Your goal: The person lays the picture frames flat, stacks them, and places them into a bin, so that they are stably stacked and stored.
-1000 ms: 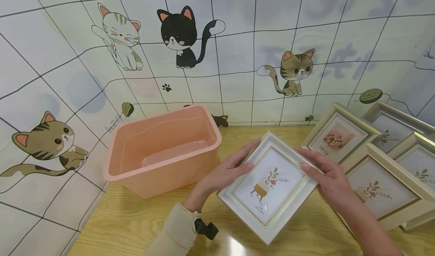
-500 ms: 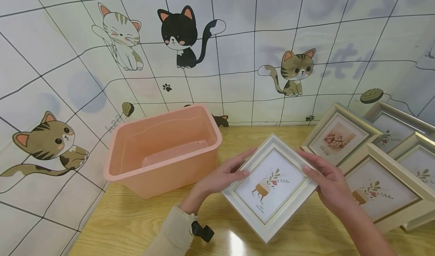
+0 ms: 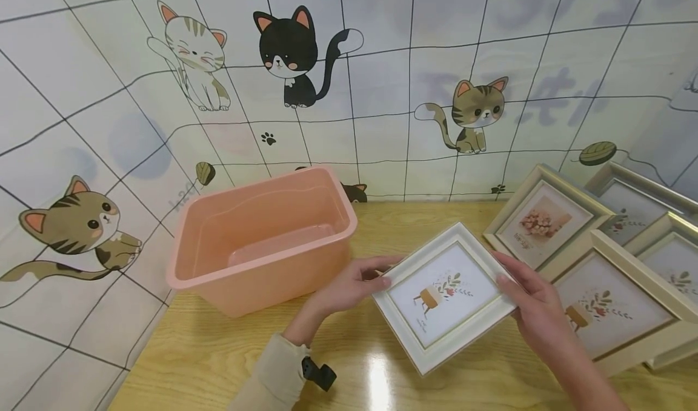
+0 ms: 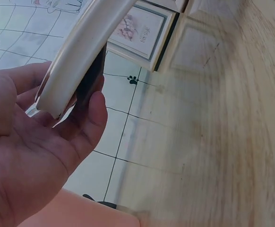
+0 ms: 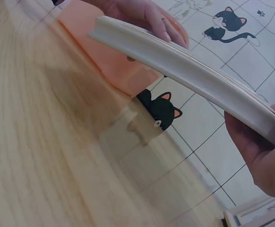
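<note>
A white picture frame [image 3: 444, 296] with a thin gold inner line and a plant-pot print is held tilted above the table, its face toward the head camera. My left hand [image 3: 349, 284] grips its left edge, thumb on the front and fingers behind. At the right corner my right hand [image 3: 537, 296] holds it the same way. The left wrist view shows the frame's edge [image 4: 73, 59] between thumb and fingers, with a dark back part. From the right wrist, the frame's long side [image 5: 184, 75] spans both hands.
A pink plastic bin [image 3: 262, 265] stands on the wooden table [image 3: 218, 350] at left, with nothing visible inside. Several more picture frames lean together at right, including one with a flower photo [image 3: 545, 220] and a cream one [image 3: 611, 302]. A cat-patterned wall [image 3: 376, 108] rises behind.
The held picture frame has shifted slightly right and turned clockwise, both hands moving with it. My left hand has slid toward its left corner. The bin and the leaning frames stay put.
</note>
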The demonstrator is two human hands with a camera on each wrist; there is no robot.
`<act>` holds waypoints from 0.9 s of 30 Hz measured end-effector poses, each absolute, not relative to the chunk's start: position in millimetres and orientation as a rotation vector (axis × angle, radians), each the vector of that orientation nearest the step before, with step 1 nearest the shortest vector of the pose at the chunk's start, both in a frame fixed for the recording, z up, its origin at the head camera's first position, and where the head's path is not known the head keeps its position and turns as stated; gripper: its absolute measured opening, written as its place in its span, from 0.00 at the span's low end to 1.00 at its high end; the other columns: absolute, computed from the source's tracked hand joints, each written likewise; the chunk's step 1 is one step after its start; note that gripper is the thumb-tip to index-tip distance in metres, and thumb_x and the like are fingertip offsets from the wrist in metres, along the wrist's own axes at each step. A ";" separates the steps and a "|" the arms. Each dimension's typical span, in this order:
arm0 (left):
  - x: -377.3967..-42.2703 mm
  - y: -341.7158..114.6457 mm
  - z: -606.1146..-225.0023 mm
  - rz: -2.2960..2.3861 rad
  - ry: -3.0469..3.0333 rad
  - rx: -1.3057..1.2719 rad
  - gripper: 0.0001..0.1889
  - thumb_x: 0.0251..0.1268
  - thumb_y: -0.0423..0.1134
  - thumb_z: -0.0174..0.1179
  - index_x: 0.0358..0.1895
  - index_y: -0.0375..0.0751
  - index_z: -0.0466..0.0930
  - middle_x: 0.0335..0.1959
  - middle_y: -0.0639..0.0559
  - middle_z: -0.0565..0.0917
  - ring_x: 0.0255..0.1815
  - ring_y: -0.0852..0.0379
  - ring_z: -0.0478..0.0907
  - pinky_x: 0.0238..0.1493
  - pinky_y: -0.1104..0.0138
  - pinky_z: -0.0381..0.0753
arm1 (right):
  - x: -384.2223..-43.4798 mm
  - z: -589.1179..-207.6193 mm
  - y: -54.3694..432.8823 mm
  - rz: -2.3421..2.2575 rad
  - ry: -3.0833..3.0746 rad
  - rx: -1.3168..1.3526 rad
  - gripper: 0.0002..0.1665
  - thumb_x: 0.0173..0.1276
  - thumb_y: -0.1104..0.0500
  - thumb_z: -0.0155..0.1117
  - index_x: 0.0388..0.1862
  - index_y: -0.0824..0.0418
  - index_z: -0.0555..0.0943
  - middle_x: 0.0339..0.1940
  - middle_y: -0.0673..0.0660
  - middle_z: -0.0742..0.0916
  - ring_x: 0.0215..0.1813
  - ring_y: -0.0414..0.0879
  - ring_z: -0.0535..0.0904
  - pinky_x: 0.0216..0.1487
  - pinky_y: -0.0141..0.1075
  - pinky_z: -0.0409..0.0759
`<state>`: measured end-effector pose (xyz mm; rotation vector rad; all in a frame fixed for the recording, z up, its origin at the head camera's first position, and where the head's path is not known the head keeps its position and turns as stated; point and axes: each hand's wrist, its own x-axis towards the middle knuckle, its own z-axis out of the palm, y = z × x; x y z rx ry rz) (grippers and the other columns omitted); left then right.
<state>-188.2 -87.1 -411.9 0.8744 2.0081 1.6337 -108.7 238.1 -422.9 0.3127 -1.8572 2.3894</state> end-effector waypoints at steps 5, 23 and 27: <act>-190.3 -89.1 -416.6 1.604 2.084 0.858 0.23 0.76 0.30 0.57 0.71 0.39 0.75 0.62 0.41 0.81 0.48 0.55 0.83 0.46 0.66 0.83 | -105.9 -433.9 237.1 2.403 -1.839 0.231 0.25 0.81 0.68 0.50 0.73 0.55 0.75 0.59 0.44 0.84 0.51 0.39 0.83 0.41 0.33 0.85; -199.7 -86.3 -439.9 1.496 2.399 0.707 0.18 0.77 0.30 0.54 0.63 0.41 0.83 0.48 0.46 0.83 0.24 0.60 0.67 0.26 0.69 0.69 | -91.8 -453.0 233.4 2.028 -2.543 -0.234 0.35 0.75 0.61 0.65 0.76 0.65 0.64 0.57 0.66 0.84 0.43 0.44 0.85 0.40 0.38 0.85; -201.8 -83.1 -441.8 1.431 2.471 0.663 0.17 0.77 0.31 0.53 0.62 0.42 0.84 0.55 0.50 0.84 0.34 0.57 0.74 0.35 0.66 0.75 | -87.5 -458.6 231.5 1.907 -2.638 -0.179 0.35 0.73 0.64 0.66 0.74 0.70 0.66 0.58 0.72 0.83 0.47 0.49 0.85 0.40 0.38 0.86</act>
